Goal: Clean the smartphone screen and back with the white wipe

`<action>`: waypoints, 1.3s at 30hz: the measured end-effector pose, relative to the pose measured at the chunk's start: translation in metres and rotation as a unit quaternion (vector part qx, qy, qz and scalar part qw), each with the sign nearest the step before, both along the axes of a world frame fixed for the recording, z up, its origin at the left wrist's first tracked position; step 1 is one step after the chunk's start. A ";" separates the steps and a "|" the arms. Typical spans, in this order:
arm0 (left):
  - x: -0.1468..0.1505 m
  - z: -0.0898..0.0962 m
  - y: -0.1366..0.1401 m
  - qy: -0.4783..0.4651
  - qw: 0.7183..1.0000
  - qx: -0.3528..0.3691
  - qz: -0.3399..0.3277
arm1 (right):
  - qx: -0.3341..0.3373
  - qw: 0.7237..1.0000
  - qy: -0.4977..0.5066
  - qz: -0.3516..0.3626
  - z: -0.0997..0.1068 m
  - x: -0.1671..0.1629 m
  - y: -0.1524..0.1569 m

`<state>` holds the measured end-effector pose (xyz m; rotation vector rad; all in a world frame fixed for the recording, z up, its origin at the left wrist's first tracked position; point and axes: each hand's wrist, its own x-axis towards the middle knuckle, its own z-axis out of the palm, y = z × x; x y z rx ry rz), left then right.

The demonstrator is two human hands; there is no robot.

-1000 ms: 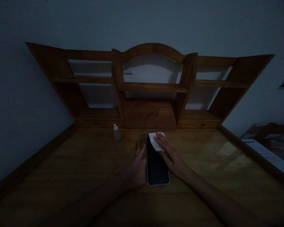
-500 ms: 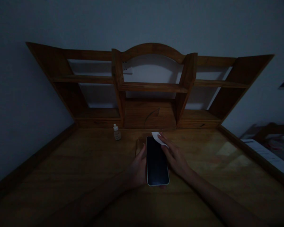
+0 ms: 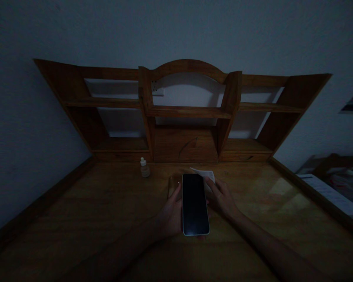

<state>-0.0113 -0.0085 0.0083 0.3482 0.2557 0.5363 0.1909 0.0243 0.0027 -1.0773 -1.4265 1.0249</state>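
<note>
A smartphone (image 3: pixel 195 205) with a dark screen and a pale edge is held upright in the middle of the view. My left hand (image 3: pixel 173 211) grips it from the left and beneath, with the thumb along its side and fingertips showing under the lower edge. My right hand (image 3: pixel 222 197) is closed on a white tissue (image 3: pixel 208 175) at the phone's upper right corner. Part of the tissue lies behind the phone's top edge. Behind my left thumb, a flat brownish object (image 3: pixel 171 187) lies on the desk, mostly hidden.
A small dropper-type bottle (image 3: pixel 145 170) with a white cap stands left of the phone. Along the back rises a wooden shelf unit (image 3: pixel 186 143) with drawers. Papers (image 3: pixel 331 194) lie beyond the right edge of the wooden desk (image 3: pixel 111 199). The room is dim.
My right hand has moved from the screen's upper right to beside and behind the phone's corner, taking the tissue off the screen. My left hand still holds the phone.
</note>
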 end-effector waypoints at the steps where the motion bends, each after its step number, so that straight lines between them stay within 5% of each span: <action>1: 0.000 0.001 0.000 0.004 1.000 0.002 -0.002 | -0.013 1.000 0.016 -0.004 -0.003 0.001 0.003; 21: 0.002 0.009 -0.002 0.001 1.000 -0.017 0.003 | -0.206 0.942 0.256 0.072 -0.006 0.006 0.024; 39: 0.001 0.006 0.001 -0.017 0.999 -0.051 -0.002 | -0.232 0.887 0.382 0.114 0.003 0.008 0.026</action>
